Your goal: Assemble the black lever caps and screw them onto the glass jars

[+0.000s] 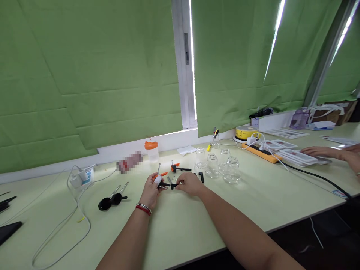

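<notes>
My left hand [150, 193] is closed around a part with a black arm [164, 185], an orange piece and a thin metal rod that points up. Between the fingertips of my right hand [189, 183] is a small black plastic piece [173, 186], right beside the end of that arm. Its exact kind is too small to make out. Just behind my hands lies a similar black and orange part [180, 169]. A loose black angled piece [201, 177] rests to the right of my right hand. Two black round-headed parts with metal rods [110, 201] lie on the left.
Several glass jars [232, 171] stand right of my hands. Behind are an orange-lidded shaker [152, 152] and screwdrivers [214, 137] in a jar. White cables run from a power strip [89, 176]. An orange power strip [261, 153] and another person's hand [320, 152] are at right.
</notes>
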Demonstrator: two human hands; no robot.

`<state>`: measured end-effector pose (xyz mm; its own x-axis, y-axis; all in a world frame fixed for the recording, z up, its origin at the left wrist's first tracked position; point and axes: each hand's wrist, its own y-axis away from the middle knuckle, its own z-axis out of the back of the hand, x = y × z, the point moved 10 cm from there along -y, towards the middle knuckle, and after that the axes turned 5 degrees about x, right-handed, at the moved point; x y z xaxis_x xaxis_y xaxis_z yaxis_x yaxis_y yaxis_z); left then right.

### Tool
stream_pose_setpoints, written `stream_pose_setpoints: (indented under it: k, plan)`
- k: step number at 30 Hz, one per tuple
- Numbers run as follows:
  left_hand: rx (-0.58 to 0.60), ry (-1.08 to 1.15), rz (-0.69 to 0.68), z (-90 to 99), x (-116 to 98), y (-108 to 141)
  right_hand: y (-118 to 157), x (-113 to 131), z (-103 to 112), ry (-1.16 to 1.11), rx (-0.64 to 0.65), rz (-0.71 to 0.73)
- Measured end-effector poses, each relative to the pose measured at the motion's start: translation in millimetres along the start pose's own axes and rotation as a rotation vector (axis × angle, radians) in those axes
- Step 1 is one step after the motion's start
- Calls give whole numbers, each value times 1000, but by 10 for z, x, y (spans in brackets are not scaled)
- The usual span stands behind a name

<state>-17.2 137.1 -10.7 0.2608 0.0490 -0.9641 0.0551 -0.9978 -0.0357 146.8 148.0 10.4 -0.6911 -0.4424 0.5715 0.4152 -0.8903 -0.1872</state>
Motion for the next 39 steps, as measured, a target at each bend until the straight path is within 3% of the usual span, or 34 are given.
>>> stream_pose_setpoints:
  k: [39]
  plan:
    - [127, -92, 3, -101, 32, 40, 34, 71, -46, -63, 5, 61]
